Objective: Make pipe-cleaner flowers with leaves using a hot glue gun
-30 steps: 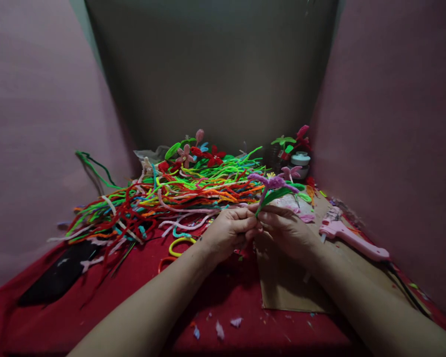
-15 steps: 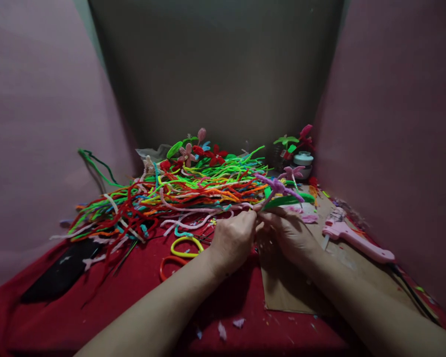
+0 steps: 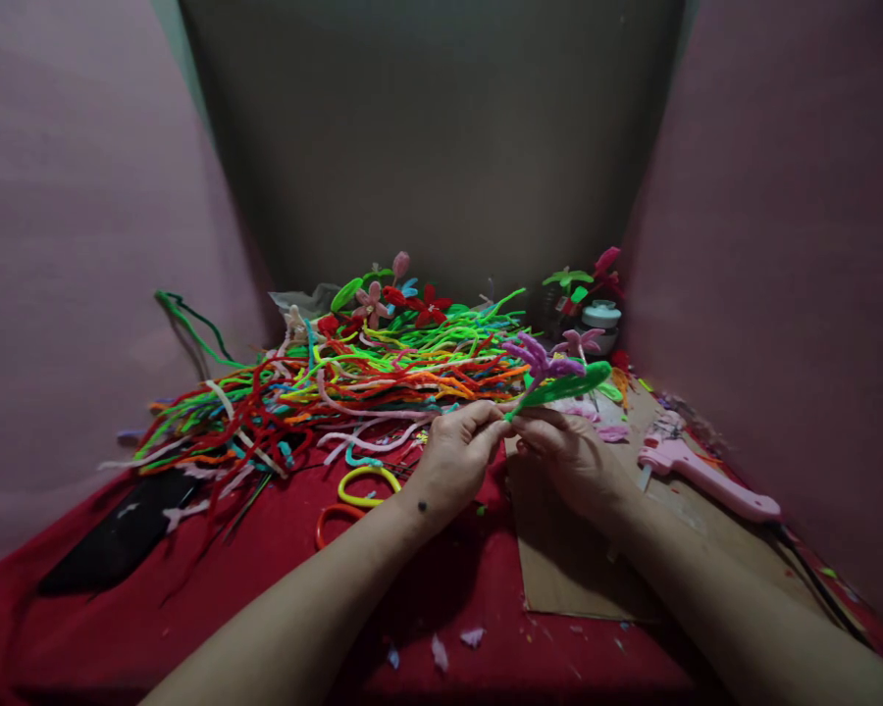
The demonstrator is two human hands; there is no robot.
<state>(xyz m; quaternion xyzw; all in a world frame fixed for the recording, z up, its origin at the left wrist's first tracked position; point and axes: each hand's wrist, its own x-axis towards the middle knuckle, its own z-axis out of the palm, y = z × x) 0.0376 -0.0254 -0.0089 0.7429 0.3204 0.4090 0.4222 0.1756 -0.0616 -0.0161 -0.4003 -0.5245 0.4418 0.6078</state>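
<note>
My left hand (image 3: 452, 457) and my right hand (image 3: 570, 453) meet at the middle of the view, fingers pinched together on the stem of a pipe-cleaner flower (image 3: 539, 359). The flower has purple petals and a green leaf (image 3: 566, 384) and leans up and to the right from my fingertips. Both hands hover over a piece of brown cardboard (image 3: 574, 559) lying on the red cloth (image 3: 265, 608).
A big heap of coloured pipe cleaners (image 3: 338, 382) lies behind my hands. Finished flowers (image 3: 404, 299) and a small white jar (image 3: 600, 316) stand at the back. A pink glue gun (image 3: 699, 476) lies at right, yellow and orange-handled scissors (image 3: 353, 495) at left, a black object (image 3: 118, 539) further left.
The flower has tilted in my fingers, from upright to leaning right, and my hands have shifted slightly on its stem. Nothing else has moved.
</note>
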